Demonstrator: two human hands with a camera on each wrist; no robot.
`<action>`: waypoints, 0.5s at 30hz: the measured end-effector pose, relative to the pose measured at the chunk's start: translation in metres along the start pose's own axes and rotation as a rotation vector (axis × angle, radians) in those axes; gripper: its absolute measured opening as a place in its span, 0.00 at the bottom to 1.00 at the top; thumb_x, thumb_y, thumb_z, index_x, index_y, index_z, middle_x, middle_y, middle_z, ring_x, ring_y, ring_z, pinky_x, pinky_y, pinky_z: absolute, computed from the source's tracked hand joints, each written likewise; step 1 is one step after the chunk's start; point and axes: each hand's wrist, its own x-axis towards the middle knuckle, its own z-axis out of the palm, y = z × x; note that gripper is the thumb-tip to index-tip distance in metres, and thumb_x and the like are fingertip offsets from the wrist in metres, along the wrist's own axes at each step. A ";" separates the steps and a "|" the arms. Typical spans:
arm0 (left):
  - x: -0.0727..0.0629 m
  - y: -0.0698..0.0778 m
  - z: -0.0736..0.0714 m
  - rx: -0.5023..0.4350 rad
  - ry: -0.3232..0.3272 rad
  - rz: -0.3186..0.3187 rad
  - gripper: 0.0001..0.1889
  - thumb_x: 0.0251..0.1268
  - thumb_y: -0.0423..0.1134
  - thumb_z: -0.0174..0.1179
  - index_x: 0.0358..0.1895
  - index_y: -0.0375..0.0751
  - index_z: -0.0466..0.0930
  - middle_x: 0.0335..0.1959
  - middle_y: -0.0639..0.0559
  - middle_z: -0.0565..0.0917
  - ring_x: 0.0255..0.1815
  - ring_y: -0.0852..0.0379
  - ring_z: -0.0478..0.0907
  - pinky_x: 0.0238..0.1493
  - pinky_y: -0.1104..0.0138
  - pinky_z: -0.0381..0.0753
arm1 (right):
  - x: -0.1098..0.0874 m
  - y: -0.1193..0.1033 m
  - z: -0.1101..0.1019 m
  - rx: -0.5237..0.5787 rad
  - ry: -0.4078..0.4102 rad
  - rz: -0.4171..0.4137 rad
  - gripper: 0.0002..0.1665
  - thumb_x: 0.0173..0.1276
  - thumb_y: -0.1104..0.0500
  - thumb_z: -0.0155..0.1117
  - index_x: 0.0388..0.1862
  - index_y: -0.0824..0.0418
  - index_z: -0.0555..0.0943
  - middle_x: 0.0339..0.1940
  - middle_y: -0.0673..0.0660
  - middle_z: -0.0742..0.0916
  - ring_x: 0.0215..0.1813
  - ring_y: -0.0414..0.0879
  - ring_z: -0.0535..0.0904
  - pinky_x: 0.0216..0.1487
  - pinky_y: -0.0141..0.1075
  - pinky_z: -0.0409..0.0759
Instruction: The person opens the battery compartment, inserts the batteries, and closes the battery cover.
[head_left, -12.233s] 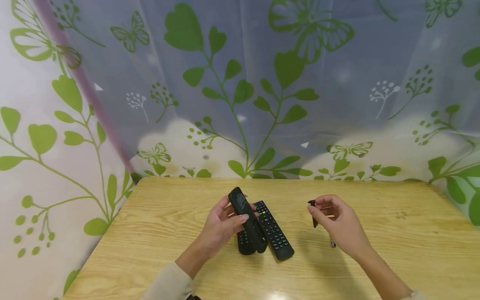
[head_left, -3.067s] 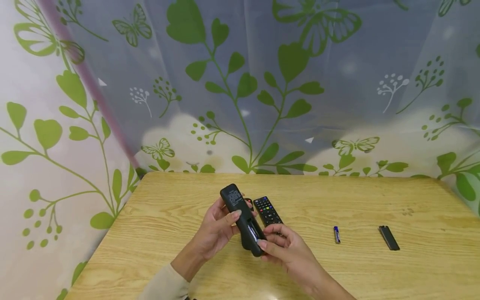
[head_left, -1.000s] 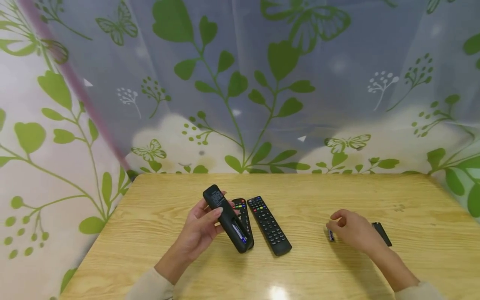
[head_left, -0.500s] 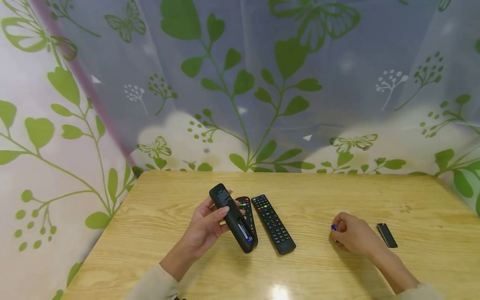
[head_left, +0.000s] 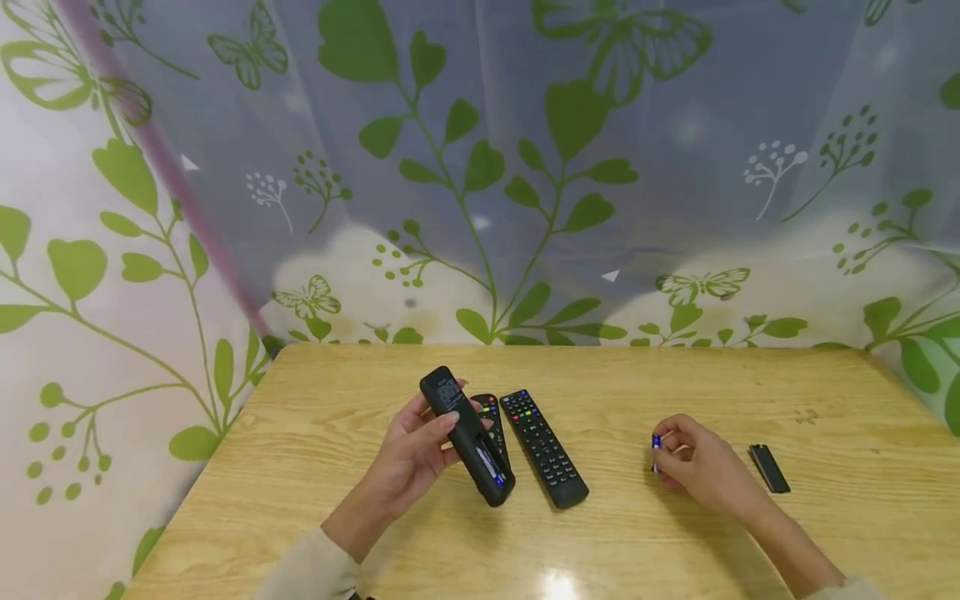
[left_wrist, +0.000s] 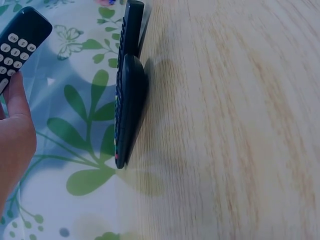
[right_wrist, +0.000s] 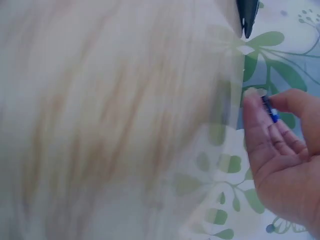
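My left hand (head_left: 412,454) grips a black remote control (head_left: 457,417), its back turned up and its battery compartment uncovered. One battery (head_left: 491,465) with a blue end lies inside that compartment. In the left wrist view the same remote (left_wrist: 22,42) shows its white buttons. Over the right part of the table, my right hand (head_left: 705,458) pinches a blue and silver battery (head_left: 656,452) between thumb and fingers; the right wrist view shows this battery (right_wrist: 270,109) too. A black battery cover (head_left: 769,468) lies on the table to the right of that hand.
Two more black remotes lie button side up on the wooden table (head_left: 337,392): one remote (head_left: 544,450) in the middle, and another remote (head_left: 495,425) partly behind the held one. A patterned curtain (head_left: 675,208) hangs behind the table.
Earlier my right hand held the battery cover, then worked at the remote's compartment, where a battery now lies. Since then it has moved right and picked up the second battery from the table.
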 end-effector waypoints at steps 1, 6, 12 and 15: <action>0.000 0.000 0.000 0.001 0.002 -0.001 0.26 0.68 0.30 0.54 0.67 0.33 0.60 0.52 0.40 0.75 0.52 0.43 0.78 0.53 0.55 0.78 | 0.000 -0.002 0.001 0.043 0.001 -0.019 0.18 0.70 0.64 0.59 0.53 0.71 0.68 0.36 0.60 0.78 0.35 0.49 0.81 0.33 0.38 0.84; -0.002 -0.001 -0.001 0.001 0.009 -0.002 0.26 0.68 0.29 0.53 0.68 0.31 0.58 0.52 0.39 0.75 0.51 0.45 0.79 0.54 0.55 0.78 | -0.006 -0.019 0.010 0.156 0.002 -0.131 0.20 0.71 0.61 0.60 0.56 0.70 0.68 0.40 0.63 0.78 0.36 0.53 0.81 0.36 0.43 0.84; -0.001 -0.001 0.000 0.000 0.003 -0.005 0.25 0.69 0.29 0.52 0.68 0.34 0.60 0.53 0.39 0.75 0.53 0.44 0.78 0.55 0.55 0.77 | -0.010 -0.045 0.026 0.181 0.012 -0.254 0.18 0.70 0.61 0.60 0.54 0.67 0.71 0.38 0.62 0.81 0.37 0.53 0.82 0.37 0.44 0.84; -0.001 -0.001 0.001 0.001 -0.009 -0.009 0.25 0.69 0.29 0.52 0.68 0.35 0.61 0.54 0.39 0.74 0.54 0.43 0.77 0.56 0.55 0.77 | -0.011 -0.058 0.034 0.191 0.031 -0.299 0.17 0.70 0.62 0.61 0.54 0.66 0.72 0.39 0.61 0.82 0.38 0.51 0.82 0.37 0.43 0.84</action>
